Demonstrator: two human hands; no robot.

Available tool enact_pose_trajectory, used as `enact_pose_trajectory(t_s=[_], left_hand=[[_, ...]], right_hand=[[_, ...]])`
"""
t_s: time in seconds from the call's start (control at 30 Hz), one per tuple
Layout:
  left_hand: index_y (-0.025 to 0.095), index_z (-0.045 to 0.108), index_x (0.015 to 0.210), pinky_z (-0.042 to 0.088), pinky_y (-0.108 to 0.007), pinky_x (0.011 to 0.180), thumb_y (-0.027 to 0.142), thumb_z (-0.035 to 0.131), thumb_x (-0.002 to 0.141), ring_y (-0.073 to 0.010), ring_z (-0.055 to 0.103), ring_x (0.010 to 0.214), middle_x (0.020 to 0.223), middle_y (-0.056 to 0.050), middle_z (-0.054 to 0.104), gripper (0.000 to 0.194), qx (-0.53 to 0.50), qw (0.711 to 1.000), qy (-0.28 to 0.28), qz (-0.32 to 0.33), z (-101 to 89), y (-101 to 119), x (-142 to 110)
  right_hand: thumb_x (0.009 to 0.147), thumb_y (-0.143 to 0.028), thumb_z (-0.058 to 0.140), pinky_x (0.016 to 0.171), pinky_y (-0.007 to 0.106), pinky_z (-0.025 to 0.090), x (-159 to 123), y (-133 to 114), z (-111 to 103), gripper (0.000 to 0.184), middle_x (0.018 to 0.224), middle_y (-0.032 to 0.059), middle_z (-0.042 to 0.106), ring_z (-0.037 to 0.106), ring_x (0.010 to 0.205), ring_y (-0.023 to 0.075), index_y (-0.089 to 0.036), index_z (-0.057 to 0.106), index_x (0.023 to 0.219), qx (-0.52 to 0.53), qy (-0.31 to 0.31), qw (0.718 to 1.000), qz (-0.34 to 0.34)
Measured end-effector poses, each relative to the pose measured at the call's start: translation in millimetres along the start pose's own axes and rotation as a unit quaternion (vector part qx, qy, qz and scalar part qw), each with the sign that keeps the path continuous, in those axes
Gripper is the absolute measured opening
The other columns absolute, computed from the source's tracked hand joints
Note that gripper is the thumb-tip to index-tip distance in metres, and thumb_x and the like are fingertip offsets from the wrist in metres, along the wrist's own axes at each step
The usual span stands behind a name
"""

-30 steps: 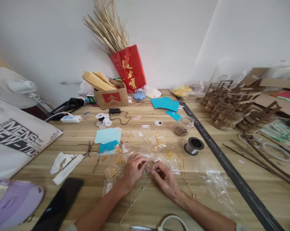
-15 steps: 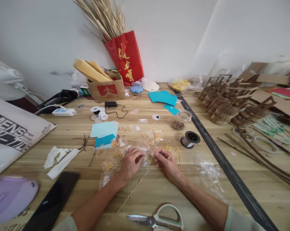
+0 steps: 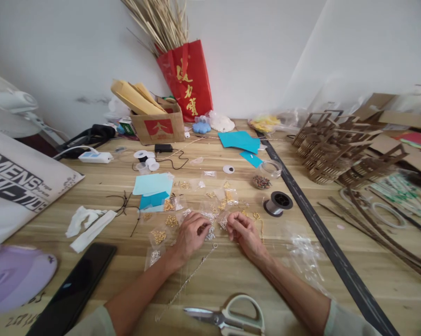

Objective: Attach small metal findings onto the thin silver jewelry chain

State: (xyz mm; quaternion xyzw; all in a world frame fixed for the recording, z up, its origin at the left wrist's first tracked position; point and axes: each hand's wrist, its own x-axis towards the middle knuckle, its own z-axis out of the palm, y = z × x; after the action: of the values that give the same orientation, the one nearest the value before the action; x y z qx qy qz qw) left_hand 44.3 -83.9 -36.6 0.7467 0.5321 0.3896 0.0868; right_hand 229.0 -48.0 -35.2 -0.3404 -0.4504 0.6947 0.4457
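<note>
My left hand (image 3: 192, 233) is curled on the table, with small brownish bits showing at its fingers, too small to name. Just beside it lies a pile of silver findings (image 3: 210, 232). To the right of that pile, my right hand (image 3: 245, 235) has thumb and fingertips pinched together; anything between them is too small to make out. A small clear bag (image 3: 223, 221) with silver bits lies by its fingertips. Below the hands a silver chain (image 3: 192, 274) stretches diagonally. Around them lie small bags of gold findings (image 3: 159, 236) and a gold chain (image 3: 256, 216).
Scissors (image 3: 227, 317) lie near the front edge and a black phone (image 3: 75, 284) at the left. A wire spool (image 3: 277, 204) and a dish of beads (image 3: 261, 182) stand to the right. Small woven baskets (image 3: 331, 154) crowd the back right, beyond a dark strip (image 3: 313, 224).
The view has shifted slightly, moving the background a little to the right. Both hands keep nearly the same place and pose; the right fingers have moved slightly away from the silver pile.
</note>
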Motion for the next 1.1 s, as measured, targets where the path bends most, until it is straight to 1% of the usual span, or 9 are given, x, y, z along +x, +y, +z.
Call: enact_pose_trajectory(t_s=[0.27,0.67,0.87,1.1], left_hand=[[0.018,0.065,0.075,0.047,-0.034,0.073,0.014,0.06,0.084,-0.0197,0.06,0.077,0.076,-0.005,0.07,0.011,-0.001,1.0,0.003,0.001,1.3,-0.8,-0.3],[0.019,0.065,0.075,0.048,-0.033,0.072,0.014,0.058,0.085,-0.0194,0.06,0.077,0.075,-0.004,0.069,0.013,-0.002,1.0,0.012,0.006,2.0,-1.1,-0.3],[0.019,0.064,0.074,0.048,-0.033,0.072,0.014,0.057,0.085,-0.0194,0.059,0.076,0.075,-0.004,0.069,0.014,0.005,1.0,0.004,0.006,1.5,-0.9,-0.4],[0.019,0.065,0.075,0.049,-0.033,0.073,0.014,0.059,0.085,-0.0199,0.061,0.078,0.076,-0.004,0.069,0.013,-0.004,1.0,0.012,0.003,2.0,-0.7,-0.4]], right_hand=[[0.076,-0.046,0.073,0.045,0.02,0.037,-0.6,0.0,-0.7,0.033,0.056,-0.003,0.053,0.045,0.048,0.0094,-0.018,0.057,0.072,-0.018,-0.002,1.0,-0.012],[0.077,-0.048,0.071,0.045,0.021,0.037,-0.4,1.1,-1.5,0.033,0.056,-0.0031,0.054,0.046,0.047,0.0095,-0.018,0.057,0.072,-0.032,-0.014,0.999,-0.023],[0.076,-0.047,0.072,0.044,0.021,0.036,-1.8,-0.7,1.2,0.032,0.057,-0.0039,0.053,0.044,0.047,0.0093,-0.019,0.057,0.072,-0.026,-0.017,0.999,-0.016],[0.077,-0.048,0.071,0.045,0.021,0.034,-3.3,-2.3,2.9,0.033,0.057,-0.0041,0.052,0.044,0.046,0.009,-0.019,0.057,0.072,-0.04,-0.027,0.999,-0.015]])
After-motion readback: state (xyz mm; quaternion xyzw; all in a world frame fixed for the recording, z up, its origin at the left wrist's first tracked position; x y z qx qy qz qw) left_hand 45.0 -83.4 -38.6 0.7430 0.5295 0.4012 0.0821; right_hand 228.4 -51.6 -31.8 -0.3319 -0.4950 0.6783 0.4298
